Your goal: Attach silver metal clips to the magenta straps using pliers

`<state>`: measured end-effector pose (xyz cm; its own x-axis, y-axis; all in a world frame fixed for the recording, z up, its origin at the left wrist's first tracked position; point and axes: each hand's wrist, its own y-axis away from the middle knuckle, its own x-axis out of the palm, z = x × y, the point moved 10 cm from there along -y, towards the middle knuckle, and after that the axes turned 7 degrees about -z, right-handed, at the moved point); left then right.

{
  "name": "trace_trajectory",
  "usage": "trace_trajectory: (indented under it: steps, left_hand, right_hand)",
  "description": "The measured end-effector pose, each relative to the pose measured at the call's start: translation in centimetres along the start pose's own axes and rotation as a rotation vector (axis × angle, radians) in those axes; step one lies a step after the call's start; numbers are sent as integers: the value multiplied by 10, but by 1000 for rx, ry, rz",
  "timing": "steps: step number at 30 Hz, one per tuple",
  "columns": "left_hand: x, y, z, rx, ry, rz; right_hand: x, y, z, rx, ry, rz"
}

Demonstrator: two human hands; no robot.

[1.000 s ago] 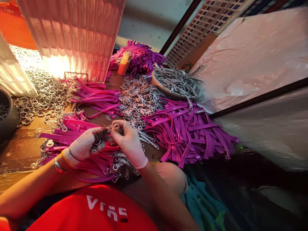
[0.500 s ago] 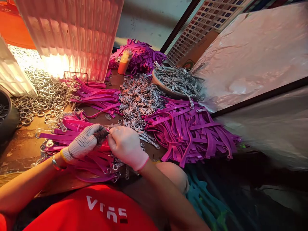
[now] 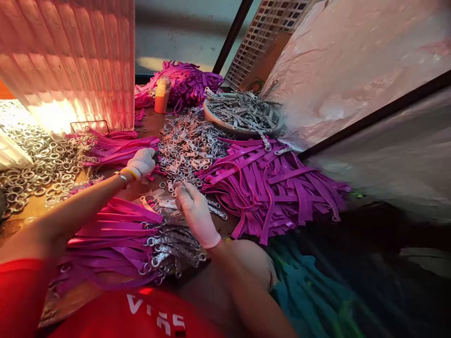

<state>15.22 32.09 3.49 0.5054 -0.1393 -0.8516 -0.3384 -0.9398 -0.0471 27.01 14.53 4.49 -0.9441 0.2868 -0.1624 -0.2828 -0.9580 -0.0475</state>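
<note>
My left hand [image 3: 142, 162], in a white dotted glove, reaches forward onto a bundle of purple straps [image 3: 112, 148] beside the pile of small metal links [image 3: 190, 148]; whether it grips a strap is hidden. In a pale glove, my right hand [image 3: 195, 211] rests near the front edge of that link pile, fingertips pinched on a small metal link. Just below it lies a stack of finished purple straps with metal ends [image 3: 116, 239]. A large heap of loose purple straps [image 3: 271, 188] spreads to the right.
A round dish of metal chains [image 3: 243, 112] and an orange bottle [image 3: 162, 94] stand at the back. Metal rings [image 3: 38, 159] cover the left side under a ribbed translucent panel [image 3: 70, 61]. Plastic-wrapped sheets [image 3: 352, 70] rise at the right.
My hands were together working a strap end; the left hand has since reached forward to the strap bundle, the right stays low at the links. The camera view shifted right.
</note>
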Motion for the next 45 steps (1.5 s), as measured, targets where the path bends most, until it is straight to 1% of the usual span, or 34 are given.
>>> trace_trajectory:
  steps: [1, 3, 5, 7, 9, 10, 12, 14, 16, 18, 20, 22, 24, 26, 28, 30, 31, 32, 33, 35, 37, 38, 40, 42, 45]
  left_hand:
    - [7, -15, 3, -27, -43, -3]
    - [19, -32, 7, -80, -74, 10]
    - [23, -35, 6, -98, -75, 14]
    - [18, -26, 0, -83, -26, 25]
    - [6, -7, -6, -58, 62, 58]
    - [-1, 7, -8, -51, 119, 87]
    - [-12, 42, -10, -52, 253, 177]
    - [-20, 83, -13, -68, 437, 272]
    - [-32, 120, -11, -114, 630, 270]
    - [-41, 149, -6, -174, 754, 226]
    - [-45, 169, 0, -218, 780, 201]
    - [-43, 181, 4, -236, 769, 221]
    - [-39, 188, 5, -222, 761, 253]
    - [-36, 192, 2, -143, 698, 287]
    - [-37, 197, -5, 17, 558, 276]
    - [-39, 203, -13, 186, 405, 228]
    - [-40, 206, -16, 244, 365, 199]
    - [-41, 209, -16, 271, 361, 176]
    - [-41, 210, -14, 261, 383, 156]
    - [-44, 211, -3, 176, 454, 104]
    - [-49, 212, 8, 99, 491, 39]
    - [-51, 213, 10, 86, 496, 18]
    - [-50, 217, 11, 99, 508, 19]
    - [-46, 221, 10, 114, 515, 43]
    - [-38, 224, 10, 120, 485, 76]
  right_hand:
    - [-2, 0, -1, -11, -10, 0]
    - [-3, 2, -1, -33, 8, -4]
    - [-1, 5, 0, -48, 62, 4]
    - [3, 8, 0, -62, 141, 23]
    - [5, 11, 3, -97, 224, 36]
    - [6, 13, 5, -126, 260, 40]
    - [10, 18, 15, -226, 314, 48]
    - [18, 24, 28, -354, 362, 62]
    - [30, 32, 41, -452, 441, 88]
    - [43, 38, 51, -500, 577, 119]
    - [57, 45, 59, -529, 753, 156]
    - [69, 53, 66, -561, 927, 183]
    - [77, 61, 71, -592, 1073, 203]
    - [84, 70, 72, -630, 1181, 217]
    - [88, 76, 70, -648, 1239, 226]
    - [90, 79, 67, -624, 1246, 230]
    - [89, 80, 66, -599, 1233, 227]
    - [88, 80, 66, -575, 1206, 224]
    - [88, 80, 67, -556, 1166, 225]
    - [88, 80, 72, -532, 1068, 247]
    - [90, 80, 76, -515, 992, 308]
    - [92, 79, 75, -496, 987, 341]
    - [94, 77, 67, -441, 1042, 388]
    - [95, 77, 55, -421, 1135, 412]
    - [102, 83, 43, -519, 1237, 432]
